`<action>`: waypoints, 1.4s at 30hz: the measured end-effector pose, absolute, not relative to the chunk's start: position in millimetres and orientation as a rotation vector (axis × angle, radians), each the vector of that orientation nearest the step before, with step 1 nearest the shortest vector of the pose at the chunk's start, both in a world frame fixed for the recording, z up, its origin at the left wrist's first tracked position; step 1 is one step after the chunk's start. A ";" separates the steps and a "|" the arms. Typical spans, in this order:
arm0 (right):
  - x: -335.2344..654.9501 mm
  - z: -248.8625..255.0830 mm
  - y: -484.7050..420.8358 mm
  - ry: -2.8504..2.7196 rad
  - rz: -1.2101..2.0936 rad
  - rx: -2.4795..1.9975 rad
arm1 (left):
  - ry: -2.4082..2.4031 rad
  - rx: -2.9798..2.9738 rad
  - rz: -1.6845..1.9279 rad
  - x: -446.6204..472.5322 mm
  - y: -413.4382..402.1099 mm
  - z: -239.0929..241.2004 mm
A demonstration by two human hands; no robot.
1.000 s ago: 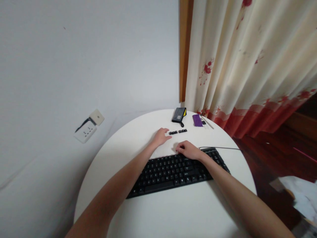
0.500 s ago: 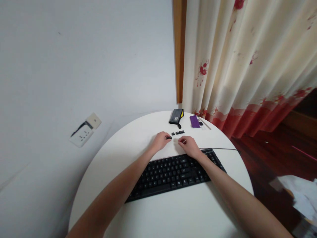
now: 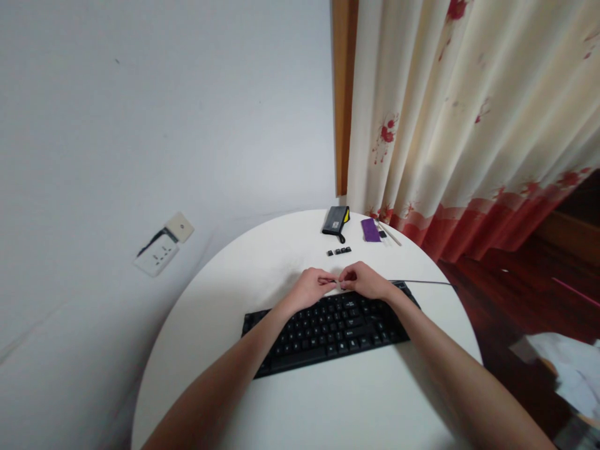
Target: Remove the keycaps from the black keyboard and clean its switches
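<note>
A black keyboard [image 3: 328, 328] lies across a round white table [image 3: 262, 262]. My left hand [image 3: 310, 289] and my right hand [image 3: 365, 281] meet fingertip to fingertip above the keyboard's far edge. Both are pinched together around something small that I cannot make out. A short row of loose black keycaps [image 3: 339, 251] sits on the table just beyond the hands.
At the table's far edge lie a dark pouch with a yellow side [image 3: 336, 220], a purple item [image 3: 371, 229] and a thin pen [image 3: 391, 235]. The keyboard cable [image 3: 422, 282] runs right. A curtain [image 3: 450, 125] hangs behind; a wall socket [image 3: 157, 255] sits at left.
My left hand took a keycap from the left end of the row and drew back toward the keyboard. My right hand moved in to meet it, and the fingertips now touch.
</note>
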State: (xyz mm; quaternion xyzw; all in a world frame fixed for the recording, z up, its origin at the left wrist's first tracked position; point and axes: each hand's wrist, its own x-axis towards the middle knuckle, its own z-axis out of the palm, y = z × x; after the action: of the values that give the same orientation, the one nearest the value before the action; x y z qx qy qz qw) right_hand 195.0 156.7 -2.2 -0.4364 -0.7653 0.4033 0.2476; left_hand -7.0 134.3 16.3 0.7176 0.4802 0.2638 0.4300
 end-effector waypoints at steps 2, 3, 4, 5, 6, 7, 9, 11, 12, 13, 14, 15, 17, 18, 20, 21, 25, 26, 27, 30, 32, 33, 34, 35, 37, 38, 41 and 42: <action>196.9 -1.0 155.0 -2.153 1.154 -1.228 | 1.215 1.741 0.638 -9.2 127.8 13.7; 197.4 -0.4 154.2 -2.173 1.167 -1.237 | 1.228 1.724 0.634 -9.7 125.2 12.3; 197.7 0.2 153.6 -2.182 1.172 -1.245 | 1.235 1.715 0.629 -10.0 123.2 10.9; 197.8 0.8 153.1 -2.179 1.175 -1.251 | 1.234 1.715 0.623 -10.1 121.8 9.6; 197.8 1.3 152.7 -2.170 1.179 -1.249 | 1.230 1.721 0.622 -10.1 121.0 8.4; 197.6 1.8 152.5 -2.164 1.186 -1.240 | 1.222 1.725 0.623 -10.1 120.6 7.2; 197.0 2.3 152.2 -2.154 1.207 -1.203 | 1.202 1.720 0.632 -10.4 120.8 4.7; 195.8 1.8 152.0 -2.149 1.227 -1.175 | 1.191 1.698 0.640 -10.9 121.1 2.1; 195.1 1.2 152.0 -2.146 1.230 -1.175 | 1.190 1.687 0.641 -11.1 120.9 1.1; 194.4 0.5 151.9 -2.142 1.232 -1.183 | 1.190 1.681 0.640 -11.2 120.6 0.5; 193.8 -0.3 151.8 -2.135 1.237 -1.190 | 1.191 1.682 0.641 -11.2 119.9 0.4; 193.4 -1.0 151.7 -2.126 1.249 -1.191 | 1.192 1.691 0.643 -11.2 119.1 1.0; 193.2 -1.5 151.5 -2.109 1.275 -1.190 | 1.184 1.733 0.646 -11.1 117.3 4.1; 193.6 -1.3 151.5 -2.106 1.278 -1.196 | 1.173 1.769 0.641 -11.2 116.6 6.2; 194.8 0.3 151.3 -2.113 1.251 -1.228 | 1.150 1.845 0.623 -11.5 115.8 9.9; 195.6 1.6 151.3 -2.123 1.231 -1.243 | 1.143 1.876 0.612 -11.9 115.8 11.1; 198.5 7.3 150.6 -2.144 1.234 -1.210 | 1.169 1.898 0.625 -13.2 117.2 9.7; 198.8 8.4 150.2 -2.141 1.249 -1.192 | 1.174 1.892 0.636 -13.4 117.5 8.4; 198.8 9.1 149.7 -2.136 1.264 -1.179 | 1.176 1.884 0.646 -13.3 117.6 7.2; 197.5 9.0 148.4 -2.131 1.294 -1.164 | 1.178 1.849 0.655 -12.0 117.0 5.3; 196.3 7.8 148.0 -2.136 1.310 -1.159 | 1.188 1.840 0.663 -10.4 115.9 6.0; 195.8 7.2 148.0 -2.141 1.319 -1.157 | 1.195 1.848 0.671 -9.5 115.2 7.0; 195.4 6.6 148.0 -2.146 1.326 -1.156 | 1.200 1.863 0.680 -8.7 114.4 8.2; 195.2 6.0 148.1 -2.152 1.324 -1.156 | 1.201 1.887 0.686 -8.0 113.6 9.7; 194.9 5.3 148.3 -2.177 1.295 -1.159 | 1.191 1.955 0.685 -7.3 112.0 12.9; 194.8 5.1 148.3 -2.196 1.272 -1.159 | 1.184 2.000 0.681 -7.2 111.4 14.5; 194.2 5.3 147.4 -2.261 1.194 -1.154 | 1.177 2.191 0.630 -7.7 110.2 18.2; 193.9 5.6 146.7 -2.279 1.169 -1.156 | 1.179 2.258 0.598 -8.1 110.1 19.1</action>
State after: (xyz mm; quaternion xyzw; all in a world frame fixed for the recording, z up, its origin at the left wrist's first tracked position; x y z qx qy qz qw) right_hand 193.9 146.7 5.6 -0.4058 -0.7999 0.4102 0.1650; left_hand -8.1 110.1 19.1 0.8333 0.4352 0.2207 0.2597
